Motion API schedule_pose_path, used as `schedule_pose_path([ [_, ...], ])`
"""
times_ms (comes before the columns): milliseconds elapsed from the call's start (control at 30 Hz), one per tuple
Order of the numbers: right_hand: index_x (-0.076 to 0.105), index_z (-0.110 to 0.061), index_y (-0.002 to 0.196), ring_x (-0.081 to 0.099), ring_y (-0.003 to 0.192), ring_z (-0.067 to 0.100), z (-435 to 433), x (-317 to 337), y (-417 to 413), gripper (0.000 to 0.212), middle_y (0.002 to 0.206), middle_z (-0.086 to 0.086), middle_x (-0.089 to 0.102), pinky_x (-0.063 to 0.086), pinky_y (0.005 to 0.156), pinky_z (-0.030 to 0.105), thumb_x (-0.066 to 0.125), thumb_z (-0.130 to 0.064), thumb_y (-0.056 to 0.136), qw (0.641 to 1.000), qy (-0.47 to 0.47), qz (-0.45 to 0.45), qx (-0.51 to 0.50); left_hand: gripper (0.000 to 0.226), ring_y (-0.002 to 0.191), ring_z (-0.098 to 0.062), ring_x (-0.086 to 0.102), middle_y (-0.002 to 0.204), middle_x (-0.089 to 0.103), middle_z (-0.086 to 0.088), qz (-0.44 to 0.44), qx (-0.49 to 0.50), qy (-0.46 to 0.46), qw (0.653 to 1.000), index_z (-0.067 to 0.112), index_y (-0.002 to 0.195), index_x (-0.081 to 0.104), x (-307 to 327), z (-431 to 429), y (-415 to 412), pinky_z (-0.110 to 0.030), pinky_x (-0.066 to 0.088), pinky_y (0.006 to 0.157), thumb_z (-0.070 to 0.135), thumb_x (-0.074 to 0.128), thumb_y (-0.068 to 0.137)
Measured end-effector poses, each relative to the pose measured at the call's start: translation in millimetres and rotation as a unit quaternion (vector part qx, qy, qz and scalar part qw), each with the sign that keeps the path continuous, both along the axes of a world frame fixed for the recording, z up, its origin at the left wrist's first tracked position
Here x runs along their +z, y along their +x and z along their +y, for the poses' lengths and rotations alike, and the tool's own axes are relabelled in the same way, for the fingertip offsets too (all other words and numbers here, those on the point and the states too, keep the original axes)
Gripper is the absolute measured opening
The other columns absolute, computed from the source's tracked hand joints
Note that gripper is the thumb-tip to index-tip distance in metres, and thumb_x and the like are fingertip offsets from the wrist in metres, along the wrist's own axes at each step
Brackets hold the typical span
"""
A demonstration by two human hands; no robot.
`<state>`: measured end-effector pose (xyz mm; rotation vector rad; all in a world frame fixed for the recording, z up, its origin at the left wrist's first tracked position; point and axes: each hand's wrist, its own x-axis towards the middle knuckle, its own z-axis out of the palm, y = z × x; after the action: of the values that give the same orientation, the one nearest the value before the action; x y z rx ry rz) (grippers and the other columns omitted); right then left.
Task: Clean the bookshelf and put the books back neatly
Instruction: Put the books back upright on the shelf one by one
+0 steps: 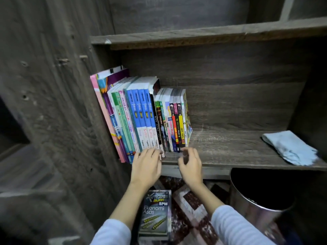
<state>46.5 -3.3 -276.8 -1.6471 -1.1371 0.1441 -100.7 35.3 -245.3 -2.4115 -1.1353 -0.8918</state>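
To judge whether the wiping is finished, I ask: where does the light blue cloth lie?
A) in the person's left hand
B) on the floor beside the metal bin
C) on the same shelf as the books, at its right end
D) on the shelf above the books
C: the light blue cloth lies on the shelf board, far to the right of the row of books and apart from them.

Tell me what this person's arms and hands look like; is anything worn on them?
Both arms wear long, pale bluish-white sleeves with faint stripes, the left sleeve and right sleeve ending partway along the forearm. The left hand and right hand are bare: no gloves, and no ring or watch shows.
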Motion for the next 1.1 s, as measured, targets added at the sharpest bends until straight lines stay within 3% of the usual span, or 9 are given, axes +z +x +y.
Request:
schedule_pose_path([
  [67, 0.062, -0.008, 0.097, 0.059, 0.082, 0.023, -8, -10, -8, 0.015, 0.095, 0.006, 0.059, 0.045, 0.072, 0.029, 0.054, -0.010, 0.085, 0.999, 0.021, -0.031, 0.006, 0.018, 0.075, -0.016, 0.064, 0.081, 0.067, 0.008, -0.019, 0.011, -0.029, 0.999, 0.022, 0.087, 0.067, -8, -3, -9, -0.027, 0.046, 0.062, 0.021, 0.053, 0.076],
  [133, 0.062, -0.009, 0.085, 0.060, 0.070, 0.021, -15, -26, -16, 0.017, 0.083, 0.004, 0.061, 0.041, 0.062, 0.024, 0.048, -0.019, 0.083, 0.993, 0.032, -0.116, 0.018, 0.015, 0.071, -0.018, 0.065, 0.078, 0.068, 0.005, -0.028, 0.028, -0.071, 0.997, 0.019, 0.087, 0.068, -21, -3, -18, -0.028, 0.048, 0.059, 0.016, 0.064, 0.073],
  [233, 0.061, -0.013, 0.079, 0.061, 0.062, 0.017, -21, -50, -23, 0.024, 0.074, -0.002, 0.062, 0.040, 0.051, 0.022, 0.041, -0.026, 0.080, 0.979, -0.015, -0.197, 0.039, 0.012, 0.068, -0.021, 0.065, 0.075, 0.068, 0.003, -0.030, 0.060, -0.138, 0.988, 0.017, 0.086, 0.067, -47, 1, -31, -0.029, 0.049, 0.058, 0.016, 0.061, 0.076],
  [333, 0.062, -0.016, 0.077, 0.062, 0.060, 0.015, -19, -77, -23, 0.025, 0.072, -0.004, 0.062, 0.041, 0.046, 0.019, 0.040, -0.029, 0.078, 0.976, -0.078, -0.193, 0.064, 0.013, 0.084, -0.022, 0.064, 0.089, 0.068, 0.002, -0.019, 0.096, -0.232, 0.968, 0.018, 0.097, 0.064, -73, 4, -40, -0.033, 0.048, 0.070, 0.018, 0.056, 0.087],
  [533, 0.059, -0.009, 0.113, 0.059, 0.104, 0.024, -3, -140, -14, 0.027, 0.114, 0.006, 0.061, 0.044, 0.078, 0.031, 0.045, -0.025, 0.095, 0.951, -0.252, -0.162, 0.081, 0.022, 0.102, -0.022, 0.060, 0.111, 0.063, 0.000, -0.066, 0.179, -0.378, 0.906, 0.021, 0.111, 0.058, -143, 25, -50, -0.032, 0.046, 0.080, 0.027, 0.048, 0.093],
  [667, 0.055, -0.012, 0.114, 0.058, 0.105, 0.025, 2, -184, -8, 0.028, 0.117, 0.008, 0.060, 0.044, 0.081, 0.032, 0.053, -0.028, 0.091, 0.934, -0.335, -0.064, 0.103, 0.031, 0.107, -0.028, 0.061, 0.116, 0.065, -0.009, -0.096, 0.220, -0.525, 0.817, 0.018, 0.119, 0.058, -203, 40, -54, -0.032, 0.049, 0.087, 0.030, 0.054, 0.091],
  [833, 0.058, -0.004, 0.111, 0.061, 0.091, 0.022, 10, -238, -11, 0.046, 0.106, 0.011, 0.065, 0.042, 0.072, 0.027, 0.061, -0.044, 0.087, 0.870, -0.453, 0.155, 0.116, 0.052, 0.122, -0.033, 0.050, 0.133, 0.053, -0.019, -0.161, 0.256, -0.667, 0.681, 0.005, 0.134, 0.047, -261, 42, -55, -0.032, 0.042, 0.097, 0.039, 0.050, 0.095],
  [967, 0.050, -0.012, 0.125, 0.054, 0.108, 0.021, 19, -270, -15, 0.042, 0.123, 0.001, 0.054, 0.041, 0.082, 0.024, 0.062, -0.031, 0.089, 0.830, -0.478, 0.263, 0.112, 0.063, 0.132, -0.035, 0.038, 0.146, 0.038, -0.019, -0.176, 0.265, -0.706, 0.633, 0.002, 0.143, 0.034, -288, 41, -53, -0.032, 0.033, 0.102, 0.043, 0.043, 0.097],
  [1100, 0.053, -0.003, 0.123, 0.065, 0.096, 0.024, 26, -294, -24, 0.041, 0.121, 0.014, 0.062, 0.054, 0.080, 0.034, 0.068, -0.012, 0.085, 0.780, -0.427, 0.442, 0.119, 0.063, 0.136, -0.035, 0.032, 0.148, 0.032, -0.022, -0.219, 0.276, -0.710, 0.609, -0.004, 0.142, 0.034, -304, 42, -51, -0.032, 0.027, 0.107, 0.041, 0.041, 0.098],
])
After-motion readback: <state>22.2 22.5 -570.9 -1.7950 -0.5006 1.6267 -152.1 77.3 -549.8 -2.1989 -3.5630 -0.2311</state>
